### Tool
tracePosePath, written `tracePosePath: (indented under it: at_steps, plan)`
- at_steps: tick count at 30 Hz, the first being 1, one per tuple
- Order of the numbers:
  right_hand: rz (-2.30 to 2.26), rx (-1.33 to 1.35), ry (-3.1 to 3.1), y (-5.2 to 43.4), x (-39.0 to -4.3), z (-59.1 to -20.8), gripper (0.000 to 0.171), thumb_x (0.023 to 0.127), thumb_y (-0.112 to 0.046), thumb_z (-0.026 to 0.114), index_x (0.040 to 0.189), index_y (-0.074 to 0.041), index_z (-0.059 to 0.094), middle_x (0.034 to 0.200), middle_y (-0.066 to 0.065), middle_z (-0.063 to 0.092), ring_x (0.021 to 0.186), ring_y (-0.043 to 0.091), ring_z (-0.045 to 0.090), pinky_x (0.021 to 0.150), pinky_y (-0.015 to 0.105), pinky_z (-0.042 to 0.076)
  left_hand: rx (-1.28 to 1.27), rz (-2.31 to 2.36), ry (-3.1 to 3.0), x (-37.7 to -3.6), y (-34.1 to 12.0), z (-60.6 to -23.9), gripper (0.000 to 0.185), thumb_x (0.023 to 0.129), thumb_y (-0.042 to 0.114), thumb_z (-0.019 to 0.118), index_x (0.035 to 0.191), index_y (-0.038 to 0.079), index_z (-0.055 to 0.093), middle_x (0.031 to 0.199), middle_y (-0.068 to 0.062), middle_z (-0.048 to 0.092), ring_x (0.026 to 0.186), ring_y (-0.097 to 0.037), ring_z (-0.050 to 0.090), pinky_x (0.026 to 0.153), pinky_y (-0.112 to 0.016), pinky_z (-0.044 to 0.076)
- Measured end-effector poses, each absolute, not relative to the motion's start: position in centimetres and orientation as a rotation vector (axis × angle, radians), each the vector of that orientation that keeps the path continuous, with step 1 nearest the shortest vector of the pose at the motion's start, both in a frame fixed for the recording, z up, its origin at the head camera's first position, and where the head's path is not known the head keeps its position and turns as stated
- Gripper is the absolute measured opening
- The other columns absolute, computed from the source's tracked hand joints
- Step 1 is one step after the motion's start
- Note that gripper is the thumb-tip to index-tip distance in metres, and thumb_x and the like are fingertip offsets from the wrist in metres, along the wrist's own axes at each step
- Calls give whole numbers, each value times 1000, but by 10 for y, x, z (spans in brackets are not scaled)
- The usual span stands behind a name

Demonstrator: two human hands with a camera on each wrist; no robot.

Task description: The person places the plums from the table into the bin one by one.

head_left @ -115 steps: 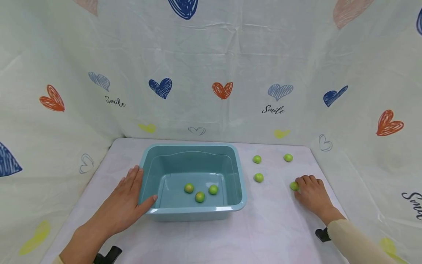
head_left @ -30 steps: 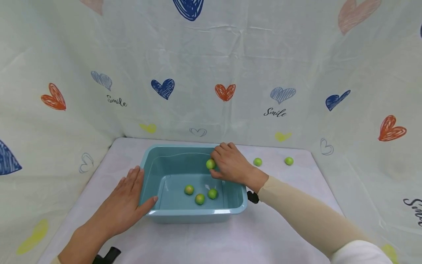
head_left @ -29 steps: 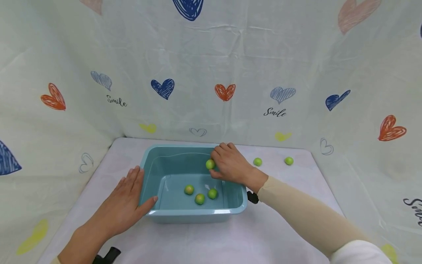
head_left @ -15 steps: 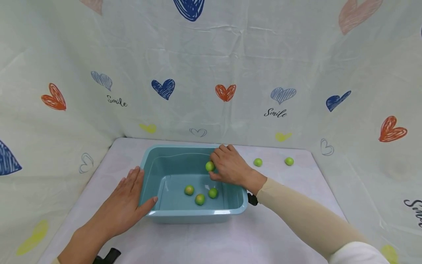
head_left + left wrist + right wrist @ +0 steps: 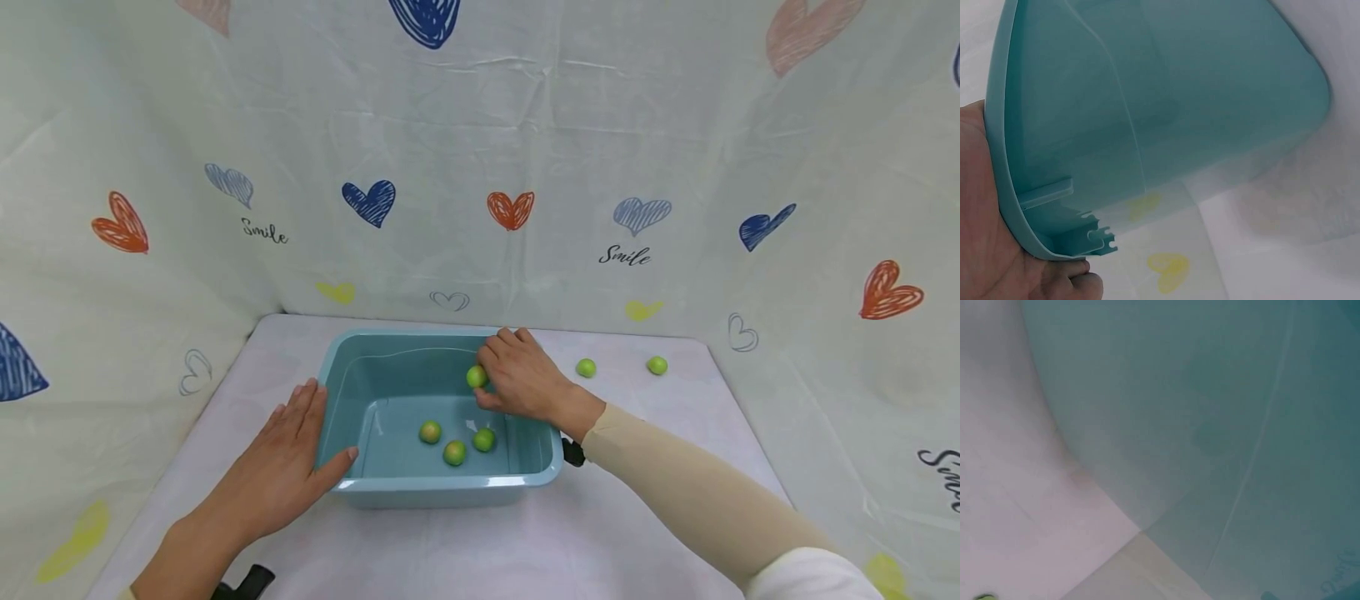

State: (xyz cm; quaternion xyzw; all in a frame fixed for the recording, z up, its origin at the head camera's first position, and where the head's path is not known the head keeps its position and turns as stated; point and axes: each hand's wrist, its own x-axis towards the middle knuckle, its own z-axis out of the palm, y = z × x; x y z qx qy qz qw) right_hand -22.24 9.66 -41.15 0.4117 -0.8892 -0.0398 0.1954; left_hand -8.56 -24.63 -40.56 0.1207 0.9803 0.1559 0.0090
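You are working in a makeshift recording booth rather than a lived-in room. A pale cloth (image 5: 525, 125) printed with hearts and the word "Smile" hangs on three sides and closes off the view. A small bench (image 5: 480, 542) draped in similar light fabric fills the floor of the booth.

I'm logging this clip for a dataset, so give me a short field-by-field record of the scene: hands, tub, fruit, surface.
left hand: laid flat against the left outer side of the tub, fingers straight
right hand: over the tub's far right part, pinching one green fruit
tub: teal plastic, rectangular, open top
fruit in tub: three, lying close together on the bottom
fruit on table: two, right of the tub near the back
table: covered in a pale cloth
backdrop: light fabric printed with hearts and the word Smile
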Motion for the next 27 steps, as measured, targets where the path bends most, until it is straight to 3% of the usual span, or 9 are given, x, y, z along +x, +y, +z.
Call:
tracePosePath:
  at_steps: [14, 27]
  plan:
    - [-105, 1147, -2541, 98, -223, -412, 48, 93, -54, 72, 111, -10, 68, 105, 4, 66, 97, 24, 56, 82, 39, 43, 371, 507, 3047, -86, -247, -407, 103, 103, 64, 53, 163, -11, 18, 172, -31, 16, 159, -50, 19, 124, -69, 24]
    - [-62, 1100, -2510, 99, -222, -412, 39, 93, -47, 71, 110, -12, 69, 103, 4, 67, 96, 23, 56, 83, 39, 45, 392, 469, 3068, -85, -247, -407, 103, 102, 65, 54, 162, -12, 21, 171, -32, 19, 158, -49, 22, 124, -69, 26]
